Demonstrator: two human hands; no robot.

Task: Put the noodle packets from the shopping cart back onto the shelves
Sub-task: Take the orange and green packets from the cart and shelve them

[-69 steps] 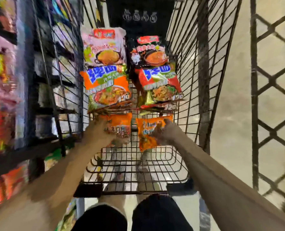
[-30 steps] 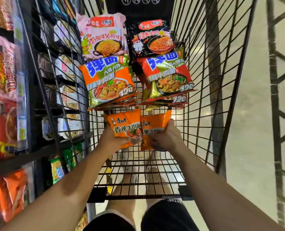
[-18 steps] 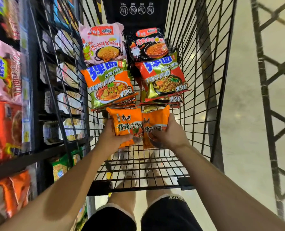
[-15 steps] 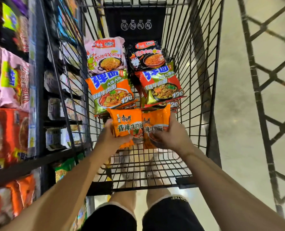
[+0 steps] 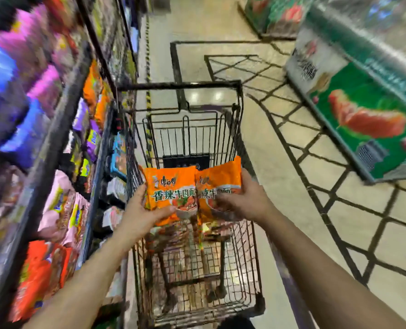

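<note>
Two orange noodle packets are held up side by side above the black wire shopping cart (image 5: 240,96). My left hand (image 5: 142,214) grips the left orange packet (image 5: 171,186) from below, thumb across its front. My right hand (image 5: 244,200) grips the right orange packet (image 5: 218,179) at its right edge. More noodle packets (image 5: 209,231) lie in the cart under my hands, mostly hidden and blurred. The shelves (image 5: 62,119) of noodle packets run along the left, close beside the cart.
A chest freezer (image 5: 363,110) with green and red graphics stands at the right across the aisle. Tiled floor (image 5: 292,162) with dark lines lies between it and the cart. Pink, orange and red packets (image 5: 62,210) fill the blurred shelves on the left.
My head has tilted up, so the aisle and freezer now show. Both hands have lifted the two orange packets higher, above the cart's other packets.
</note>
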